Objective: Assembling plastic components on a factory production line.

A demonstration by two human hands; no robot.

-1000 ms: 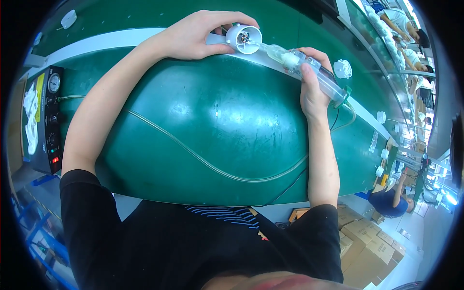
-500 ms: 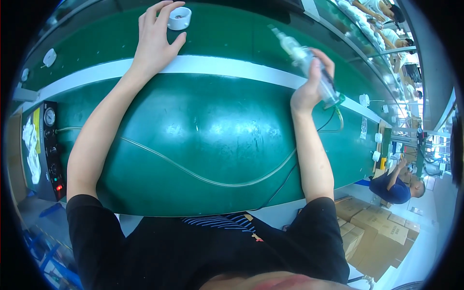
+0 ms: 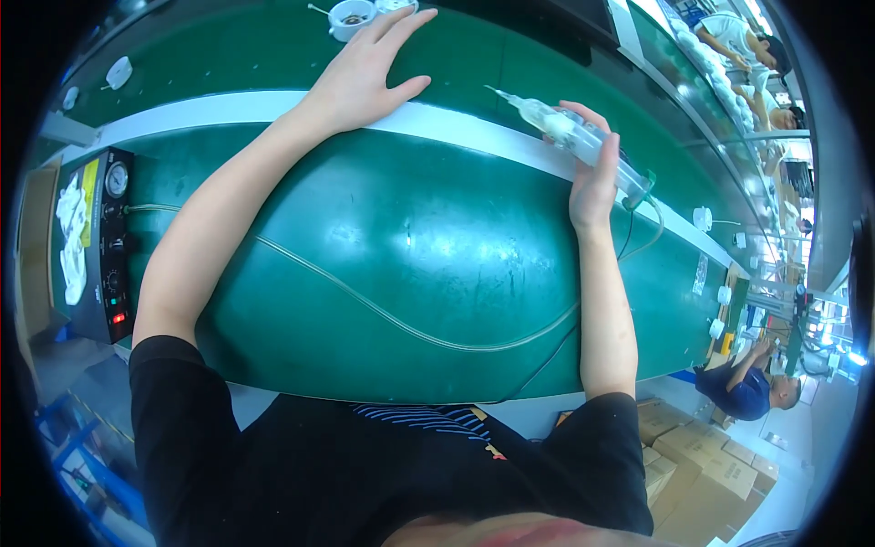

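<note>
Glossy green worktop (image 3: 410,301) fills the middle of the view, its near edge running up against the person's black shirt (image 3: 301,465). Across it sags a clear tube (image 3: 365,305), which passes under the left forearm and behind the right one; a thin dark cable (image 3: 538,366) lies near its right-hand stretch. Off to the left sits a black control box (image 3: 97,269) with a round gauge (image 3: 117,180), a lit red switch (image 3: 118,318) and a crumpled white cloth (image 3: 73,242) on top.

Farther in, the right hand (image 3: 592,182) is wrapped around a clear syringe (image 3: 576,137), held tilted over the white strip (image 3: 228,106), its fine tip pointing up and to the left and its green end cap (image 3: 640,190) toward the wrist. The left hand (image 3: 360,82) holds nothing that I can see, thumb and fingers spread wide. Just beyond it, on the far green surface (image 3: 246,50), stands a white round cup (image 3: 349,20), well apart from the syringe tip. A second white piece (image 3: 394,4) is beside the cup, cut by the picture's edge, so I cannot fairly say whether the fingertips touch it.

Cardboard boxes (image 3: 697,447) are stacked at lower right; past them a co-worker in dark blue (image 3: 736,390) is busy, and other people (image 3: 729,38) show at upper right.
</note>
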